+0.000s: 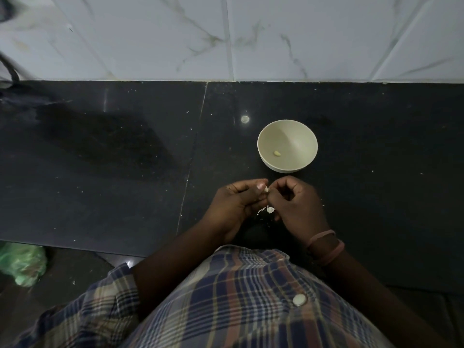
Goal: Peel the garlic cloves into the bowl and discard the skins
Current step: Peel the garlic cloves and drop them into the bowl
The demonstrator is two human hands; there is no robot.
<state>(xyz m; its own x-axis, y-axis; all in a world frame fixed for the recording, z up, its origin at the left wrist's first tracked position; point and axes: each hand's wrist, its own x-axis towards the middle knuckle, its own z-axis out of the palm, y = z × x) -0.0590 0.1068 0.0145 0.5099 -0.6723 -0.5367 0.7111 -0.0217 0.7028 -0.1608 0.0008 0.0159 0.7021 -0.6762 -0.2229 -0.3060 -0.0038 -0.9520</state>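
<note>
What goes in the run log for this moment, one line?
phase: peeling | left hand: grips garlic clove | right hand: pinches its skin | bowl: one peeled clove | skin scraps: on counter

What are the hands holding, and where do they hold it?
Both hands, left hand and right hand, pinch a small garlic clove at their fingertips; which end each grips cannot be told.

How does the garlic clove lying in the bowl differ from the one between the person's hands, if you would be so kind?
The clove in the bowl lies loose and untouched; the clove in the hands is pinched between the left hand and right hand. The bowl clove shows fully, yellowish and bare; the held one is mostly hidden, showing white. Both are small and pale.
</note>
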